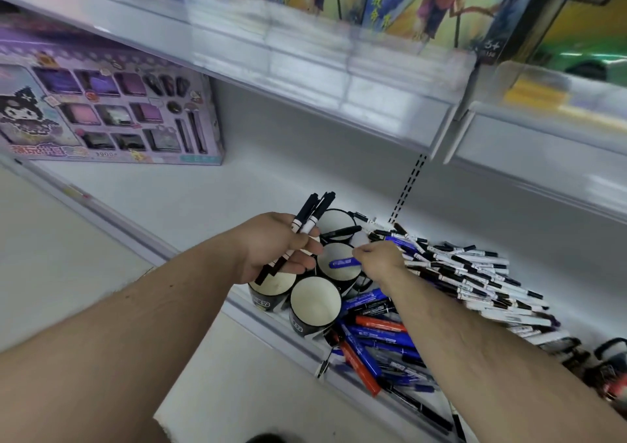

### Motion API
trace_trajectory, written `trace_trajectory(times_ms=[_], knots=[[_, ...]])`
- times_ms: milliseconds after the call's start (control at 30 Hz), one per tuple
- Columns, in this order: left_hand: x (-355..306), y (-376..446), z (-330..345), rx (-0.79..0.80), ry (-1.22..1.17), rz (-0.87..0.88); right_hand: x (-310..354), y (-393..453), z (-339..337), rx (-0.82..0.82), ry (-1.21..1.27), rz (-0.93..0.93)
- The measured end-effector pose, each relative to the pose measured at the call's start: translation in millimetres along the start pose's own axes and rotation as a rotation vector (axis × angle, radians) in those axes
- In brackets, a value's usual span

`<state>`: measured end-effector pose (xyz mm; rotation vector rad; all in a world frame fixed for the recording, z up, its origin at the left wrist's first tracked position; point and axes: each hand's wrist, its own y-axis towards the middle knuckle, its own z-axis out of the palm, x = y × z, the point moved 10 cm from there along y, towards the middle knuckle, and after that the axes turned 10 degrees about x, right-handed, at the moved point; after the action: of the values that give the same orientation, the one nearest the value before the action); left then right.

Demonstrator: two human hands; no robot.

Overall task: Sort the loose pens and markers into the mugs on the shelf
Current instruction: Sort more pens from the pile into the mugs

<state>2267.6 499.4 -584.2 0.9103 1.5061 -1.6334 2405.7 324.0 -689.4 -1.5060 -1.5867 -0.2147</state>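
purple toy box [112,110]: stands at the far left of the shelf [237,188], well apart from the work; plays no part here
left hand [278,249]: fingers curled round a bundle of black pens [307,218]; their capped ends stick up and away from the person, their lower ends slant down past the palm toward the nearest left mug [271,285]
mugs: a cluster of black mugs with pale insides, between the two hands; the front mug [315,302] looks to hold nothing; the middle mug [336,261] sits just below the right fingertips; the back mug [336,225] has a black marker lying across its rim
right hand [380,259]: thumb and fingers pinch one end of a blue marker [344,263]; how tightly cannot be told through the blur
key relation: the blue marker's long axis runs nearly level, pointing left from the pinch, across the mouth of the middle mug; the free end lies over the opening, the held end at its right rim; the right hand is the nearer one; judged, the marker must tip end-down to drop in
loose pile: blue and red markers [373,341] lie just right of the front mug, under the right forearm; thin white pens [475,273] are heaped farther right; most of the sorting looks undone
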Motion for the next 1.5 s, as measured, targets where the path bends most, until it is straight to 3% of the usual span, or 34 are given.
trace_trajectory(times_ms=[167, 233, 267, 333, 400, 433, 600, 800, 1067, 1167, 1300, 1500], knots=[[1, 0, 8, 0.067, -0.024, 0.013, -7, -3, 6, 0.091, -0.151, 0.029], [-3, 0, 14, 0.099, -0.031, 0.043, 3, -14, -12, -0.018, -0.223, 0.003], [-5, 0, 17, 0.118, -0.022, 0.054, 13, -22, -23, -0.084, -0.172, -0.037], [-7, 0, 26, 0.183, 0.017, 0.058, 33, -45, -39, -0.118, 0.159, -0.119], [-7, -1, 39, 0.282, 0.081, 0.050, 59, -79, -46, 0.001, 0.505, -0.198], [-6, -3, 46, 0.330, 0.118, 0.046, 73, -97, -49, 0.055, 0.550, -0.234], [-7, -11, 74, 0.486, 0.191, 0.038, 94, -152, -59, 0.080, 0.282, -0.308], [-3, -20, 83, 0.532, 0.166, -0.010, 83, -177, -66, 0.005, 0.291, -0.389], [7, -32, 97, 0.665, 0.251, -0.126, 85, -192, -59, 0.059, 0.172, -0.375], [4, -30, 91, 0.598, 0.308, -0.110, 74, -194, -65, 0.048, 0.297, -0.331], [-2, -9, 38, 0.192, 0.566, -0.032, 48, -182, -91, -0.128, 0.332, -0.239], [28, -14, 38, 0.306, 0.640, -0.203, 20, -136, -37, -0.051, 0.026, -0.149]])
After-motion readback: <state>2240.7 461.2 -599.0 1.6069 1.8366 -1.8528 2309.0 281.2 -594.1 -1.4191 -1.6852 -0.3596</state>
